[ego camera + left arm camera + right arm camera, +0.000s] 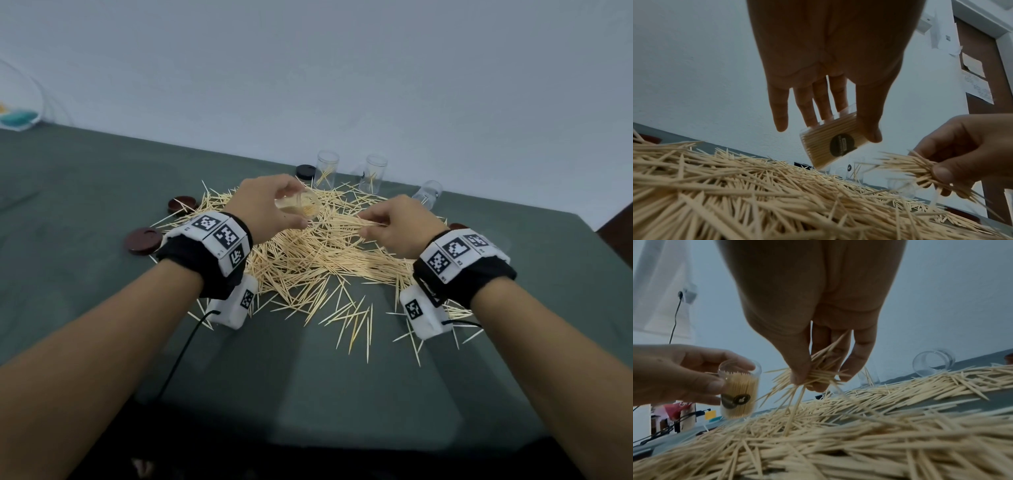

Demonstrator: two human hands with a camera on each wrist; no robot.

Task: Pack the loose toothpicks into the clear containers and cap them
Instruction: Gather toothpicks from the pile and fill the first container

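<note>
A big heap of loose toothpicks (308, 253) covers the middle of the green table (85, 205). My left hand (267, 205) holds a clear container (305, 205) nearly full of toothpicks (830, 144) above the heap, its open mouth tilted toward the right hand. My right hand (394, 226) pinches a bundle of toothpicks (363, 224) between thumb and fingers (801, 374), just right of the container (739, 389). Two clear containers (327, 169) (372, 173) stand upright at the back with a few toothpicks in them. A third (427, 193) lies on its side.
Dark round caps lie around the heap: one black cap (305, 171) at the back, brown caps (183, 204) (143, 240) at the left, another (457, 226) behind my right hand. A pale wall stands close behind the table. Stray toothpicks (359, 318) spread toward the front.
</note>
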